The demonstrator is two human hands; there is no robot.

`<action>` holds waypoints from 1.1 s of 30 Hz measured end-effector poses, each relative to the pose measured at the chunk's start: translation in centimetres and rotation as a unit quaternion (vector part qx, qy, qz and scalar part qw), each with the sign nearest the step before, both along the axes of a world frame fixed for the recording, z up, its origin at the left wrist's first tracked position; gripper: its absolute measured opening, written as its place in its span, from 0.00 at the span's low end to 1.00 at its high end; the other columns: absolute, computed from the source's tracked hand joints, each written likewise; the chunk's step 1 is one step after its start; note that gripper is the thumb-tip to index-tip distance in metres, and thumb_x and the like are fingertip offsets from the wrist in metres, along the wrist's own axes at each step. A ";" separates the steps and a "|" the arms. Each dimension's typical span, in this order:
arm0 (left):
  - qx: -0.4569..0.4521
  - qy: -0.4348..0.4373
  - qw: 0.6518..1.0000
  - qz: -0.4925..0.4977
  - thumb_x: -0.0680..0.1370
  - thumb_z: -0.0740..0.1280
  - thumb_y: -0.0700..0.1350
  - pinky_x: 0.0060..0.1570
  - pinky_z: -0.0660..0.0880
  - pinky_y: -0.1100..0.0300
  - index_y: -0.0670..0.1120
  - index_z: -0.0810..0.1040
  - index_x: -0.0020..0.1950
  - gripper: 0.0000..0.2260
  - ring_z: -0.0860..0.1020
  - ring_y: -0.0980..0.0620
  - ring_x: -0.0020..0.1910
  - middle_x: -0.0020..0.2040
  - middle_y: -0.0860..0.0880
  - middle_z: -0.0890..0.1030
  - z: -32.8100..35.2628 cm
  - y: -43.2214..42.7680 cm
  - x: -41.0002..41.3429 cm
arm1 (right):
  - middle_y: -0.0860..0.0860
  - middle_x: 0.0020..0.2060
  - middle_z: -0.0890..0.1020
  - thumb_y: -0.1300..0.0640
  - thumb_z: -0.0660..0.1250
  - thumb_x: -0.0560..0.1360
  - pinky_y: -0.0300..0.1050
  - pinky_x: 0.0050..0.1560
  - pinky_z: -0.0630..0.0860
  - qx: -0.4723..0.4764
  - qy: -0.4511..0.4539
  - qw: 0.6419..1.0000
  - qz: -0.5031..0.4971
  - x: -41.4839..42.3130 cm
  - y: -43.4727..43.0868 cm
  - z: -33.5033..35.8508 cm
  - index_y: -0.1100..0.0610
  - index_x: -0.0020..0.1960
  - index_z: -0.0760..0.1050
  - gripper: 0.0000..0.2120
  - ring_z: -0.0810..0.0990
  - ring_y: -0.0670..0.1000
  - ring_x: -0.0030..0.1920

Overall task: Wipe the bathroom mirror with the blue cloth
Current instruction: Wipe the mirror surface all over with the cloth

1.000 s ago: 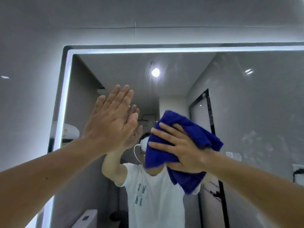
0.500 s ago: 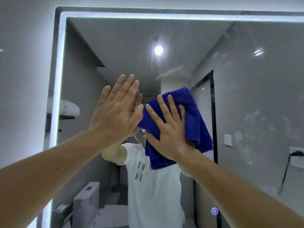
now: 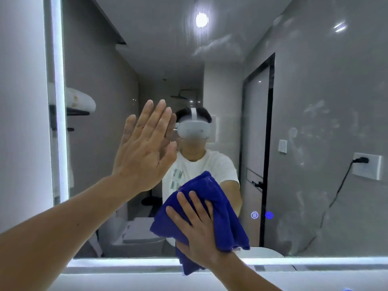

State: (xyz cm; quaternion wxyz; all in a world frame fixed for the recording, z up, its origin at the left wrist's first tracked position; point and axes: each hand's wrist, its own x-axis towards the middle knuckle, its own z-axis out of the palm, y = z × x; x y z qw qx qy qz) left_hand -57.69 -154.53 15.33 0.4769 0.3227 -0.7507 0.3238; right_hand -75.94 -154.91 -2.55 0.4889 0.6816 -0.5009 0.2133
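Mirror: large rectangular lit-edged glass mirror (image 3: pixel 315 185), hazy smears (image 3: pixel 315 114) on its right half.
Cloth: crumpled deep-blue terry cloth (image 3: pixel 222 208), against the mirror's lower middle, its tail overhanging the bottom edge.
Right hand (image 3: pixel 197 234): fingers spread straight, palm pressing the cloth; no grip.
Left hand (image 3: pixel 144 148): flat against the mirror's left part, empty.
Technique: even pressure, overlapping strokes, probably toward the smeared right half.

We see that the right hand (image 3: pixel 201 234) has slid the crumpled dark blue cloth (image 3: pixel 222 204) down the large bathroom mirror (image 3: pixel 315 91), from head height to its glowing lower edge (image 3: pixel 126 261). The reflected white headset (image 3: pixel 194 128), hidden before, now shows.
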 end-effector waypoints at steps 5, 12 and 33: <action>0.023 -0.005 1.000 -0.012 0.81 0.46 0.56 0.77 0.47 0.43 0.45 0.49 0.80 0.30 0.44 0.50 0.80 0.81 0.47 0.49 -1.6 1.1 -1.0 | 0.52 0.79 0.53 0.40 0.67 0.71 0.60 0.76 0.38 0.042 0.117 0.992 -0.021 -1.8 1.3 -3.4 0.47 0.78 0.57 0.39 0.50 0.59 0.78; 0.003 -0.001 1.000 -0.012 0.81 0.46 0.56 0.77 0.47 0.43 0.44 0.51 0.80 0.30 0.45 0.50 0.80 0.81 0.46 0.50 -1.2 0.7 -1.6 | 0.54 0.77 0.60 0.48 0.65 0.75 0.59 0.76 0.42 -0.016 0.161 0.985 0.062 -4.3 2.3 7.0 0.50 0.77 0.61 0.32 0.52 0.60 0.78; 0.007 0.002 1.000 -0.027 0.81 0.47 0.55 0.77 0.46 0.43 0.43 0.51 0.81 0.30 0.46 0.47 0.80 0.81 0.45 0.50 -2.0 1.8 -3.4 | 0.50 0.77 0.62 0.48 0.59 0.78 0.58 0.76 0.45 0.052 0.145 0.988 -0.009 -1.5 2.7 -1.9 0.48 0.77 0.61 0.27 0.57 0.57 0.77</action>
